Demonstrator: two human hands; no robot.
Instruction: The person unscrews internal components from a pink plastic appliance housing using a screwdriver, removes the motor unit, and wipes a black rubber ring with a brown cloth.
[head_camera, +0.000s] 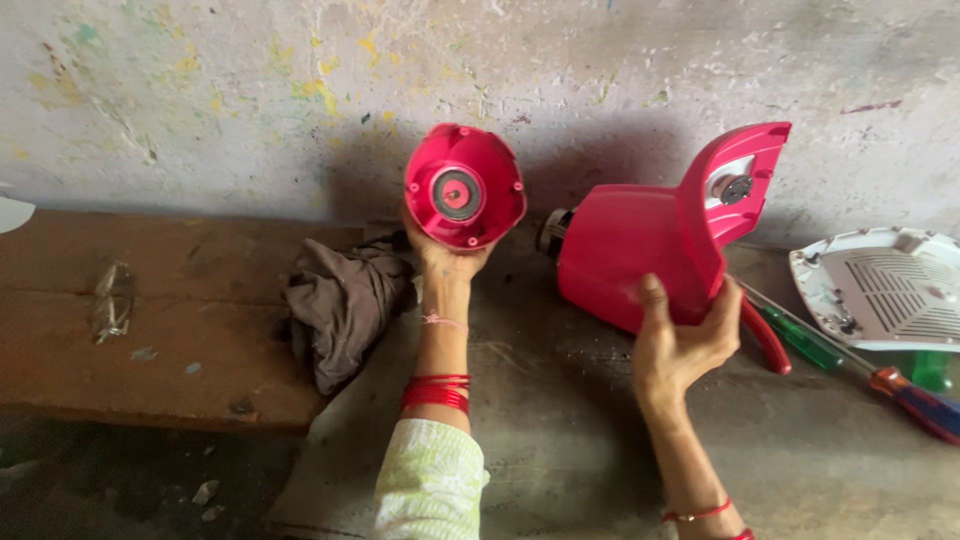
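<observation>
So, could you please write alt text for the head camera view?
A left hand holds up a round red cap, and a right hand grips a red appliance housing against a stained wall. A brown cloth, screwdrivers and a white vented cover lie nearby.

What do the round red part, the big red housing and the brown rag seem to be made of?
Round red part, held in the left hand: probably moulded plastic, smooth with a slight sheen, and a grey disc in its middle. Big red housing, in the right hand: likely the same glossy plastic, thin-walled. Brown rag: soft cloth, crumpled into folds.
</observation>
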